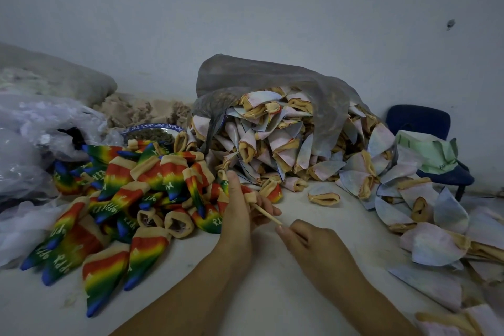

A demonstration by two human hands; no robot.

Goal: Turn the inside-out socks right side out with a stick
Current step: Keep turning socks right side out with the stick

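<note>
My left hand (236, 209) grips a rainbow sock (249, 195) by its tan cuff, just above the white table (245, 281). A thin wooden stick (268, 215) pokes out of that cuff toward the lower right. My right hand (305, 240) pinches the stick's near end between thumb and fingers. To the left lies a heap of rainbow socks (131, 199), right side out. Pale inside-out socks (272, 150) with tan cuffs spill from a grey plastic bag (261, 76) behind my hands.
More pale inside-out socks (436, 240) are scattered across the right of the table. Clear plastic bags (35, 144) crowd the far left. A blue-rimmed bowl (152, 131) stands behind the rainbow heap. A blue chair (425, 123) with green paper on it stands at the right, by the wall.
</note>
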